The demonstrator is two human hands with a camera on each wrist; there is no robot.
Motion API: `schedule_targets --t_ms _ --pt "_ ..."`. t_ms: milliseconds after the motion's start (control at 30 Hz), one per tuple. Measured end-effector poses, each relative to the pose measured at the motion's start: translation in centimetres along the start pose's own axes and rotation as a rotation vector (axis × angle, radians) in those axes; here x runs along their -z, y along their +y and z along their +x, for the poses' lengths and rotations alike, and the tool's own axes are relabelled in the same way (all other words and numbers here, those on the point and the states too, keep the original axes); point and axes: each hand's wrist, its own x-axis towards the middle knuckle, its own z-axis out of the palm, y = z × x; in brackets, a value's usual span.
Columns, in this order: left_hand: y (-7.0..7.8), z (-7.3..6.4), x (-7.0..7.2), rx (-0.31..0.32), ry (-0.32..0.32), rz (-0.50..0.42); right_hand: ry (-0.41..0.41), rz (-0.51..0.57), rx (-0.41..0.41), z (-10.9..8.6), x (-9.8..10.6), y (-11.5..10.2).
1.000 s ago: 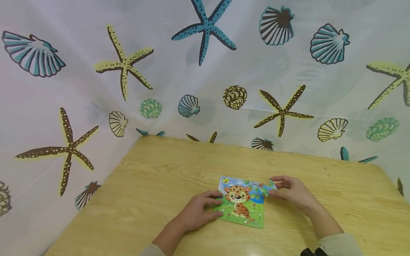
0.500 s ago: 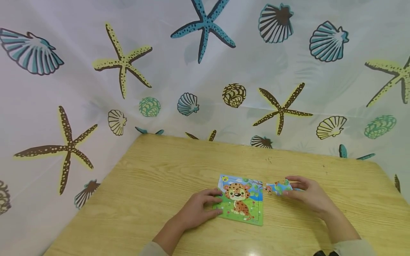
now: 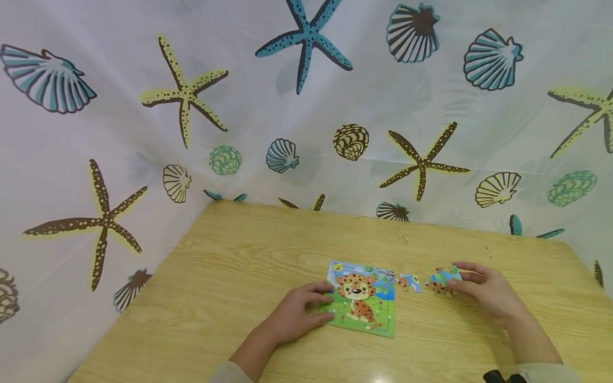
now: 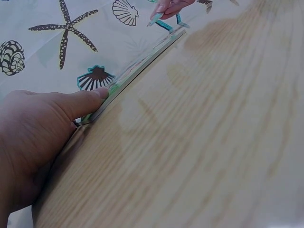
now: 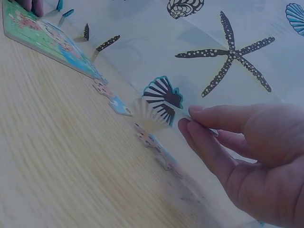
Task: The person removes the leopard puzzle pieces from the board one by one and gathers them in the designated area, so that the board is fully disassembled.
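Observation:
A square jigsaw puzzle (image 3: pixel 359 298) with a spotted leopard cub on grass lies flat on the wooden table. The fingers and thumb of my left hand (image 3: pixel 299 314) rest at its left edge; in the left wrist view the thumb (image 4: pixel 88 103) lies along that edge. To the right, my right hand (image 3: pixel 490 290) pinches a blue and green puzzle piece (image 3: pixel 446 275) between thumb and fingers. In the right wrist view this piece (image 5: pixel 202 124) shows nearly edge-on. Brown spotted pieces (image 3: pixel 441 289) lie below it on the table.
Between puzzle and right hand lie loose pieces, one blue with a yellow mark (image 3: pixel 411 283). The wooden table (image 3: pixel 230 276) meets a white cloth (image 3: pixel 306 117) printed with starfish and shells at the back and left. A dark object (image 3: pixel 503 376) shows by the right sleeve.
My right hand has moved right, away from the puzzle's upper right corner, with pieces. A blue piece and spotted pieces now lie on the table. My left hand has stayed at the puzzle's edge.

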Motion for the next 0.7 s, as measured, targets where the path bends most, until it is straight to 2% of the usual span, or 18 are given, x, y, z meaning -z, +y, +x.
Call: schedule_targets --t_ms 233,500,700 --pt "0.1 0.2 0.0 0.029 -0.009 -0.025 0.035 0.033 -0.039 -0.2 1.5 0.8" --pt "0.2 0.2 -0.1 0.014 -0.001 -0.026 0.060 0.105 -0.100 -0.4 3.0 1.1" --pt "0.3 -0.1 0.1 0.000 0.003 -0.005 0.068 0.051 -0.102 -0.7 3.3 1.7"
